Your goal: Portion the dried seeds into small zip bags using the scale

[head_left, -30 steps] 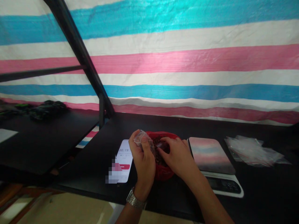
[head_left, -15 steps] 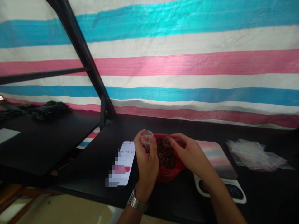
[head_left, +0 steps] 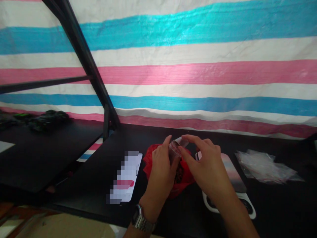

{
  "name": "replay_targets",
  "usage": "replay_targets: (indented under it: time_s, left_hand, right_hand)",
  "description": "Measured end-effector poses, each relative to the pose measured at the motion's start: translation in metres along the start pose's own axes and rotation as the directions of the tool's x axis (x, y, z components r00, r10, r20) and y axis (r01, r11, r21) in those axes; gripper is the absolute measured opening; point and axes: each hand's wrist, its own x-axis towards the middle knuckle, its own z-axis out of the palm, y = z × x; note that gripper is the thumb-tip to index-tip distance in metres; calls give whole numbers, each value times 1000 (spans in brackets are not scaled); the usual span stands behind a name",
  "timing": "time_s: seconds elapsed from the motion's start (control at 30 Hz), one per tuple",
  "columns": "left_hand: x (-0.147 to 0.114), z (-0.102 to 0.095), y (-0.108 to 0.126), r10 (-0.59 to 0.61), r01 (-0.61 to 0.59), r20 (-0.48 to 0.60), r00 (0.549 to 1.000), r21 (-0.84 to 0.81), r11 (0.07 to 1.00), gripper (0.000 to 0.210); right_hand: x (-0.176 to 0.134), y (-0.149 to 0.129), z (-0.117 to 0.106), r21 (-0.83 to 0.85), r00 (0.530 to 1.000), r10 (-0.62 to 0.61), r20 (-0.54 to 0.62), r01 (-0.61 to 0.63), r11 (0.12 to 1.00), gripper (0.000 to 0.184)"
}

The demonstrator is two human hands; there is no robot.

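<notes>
One striped sheet behind black table; scale to the right, partly hidden; red bag mid-table; clear bags piled far right; right hand, left hand over red bag; phone left; small clear bag clamped in left hand; clear plastic piece at its mouth, pinched in right hand, type unclear; brown pieces inside red bag

1. The head camera looks forward and down over the black table.
2. It sits near: left hand and right hand show low in view, forearms entering from the bottom edge.
3. A striped sheet ahead fills the upper half.
</notes>
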Motion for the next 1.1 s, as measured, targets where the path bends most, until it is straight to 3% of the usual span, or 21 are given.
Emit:
replay_targets:
  time_s: [0.27, 0.57, 0.8, 0.87, 0.93, 1.03, 1.1]
  left_hand:
    - [7, 12, 1, -28, 31, 42, 999, -81, 996, 68]
    - [18, 7, 7, -17, 19, 31, 999, -85, 996, 73]
    - [22, -14, 13, -124, 122, 10, 992, -264, 957, 55]
    - [25, -25, 11, -156, 148, -9, 988, -269, 952, 55]
    - [29, -37, 9, -177, 171, 1, 984, -274, 946, 56]
    - [32, -54, 11, -242, 236, 11, 970, -265, 935, 58]
    - [31, -65, 17, -297, 298, 39, 954, -233, 926, 61]
  right_hand:
    - [2, 8, -1, -94, 998, -56, -42, 52, 994, 26]
    - [3, 9, -2, -92, 975, -212, -60, 206, 974, 29]
    - [5, 10, -4, 28, 992, -26, -122, 30, 999, 32]
    - [5, 12, 0, 18, 999, 7, -43, -6, 1000, 28]
    - [3, 15, 6, -46, 993, 2, 115, 3, 999, 22]
    - [-4, 16, 22, -164, 936, 4, 351, 58, 985, 22]
    - [-9, 15, 32, -221, 905, 28, 424, 73, 972, 24]
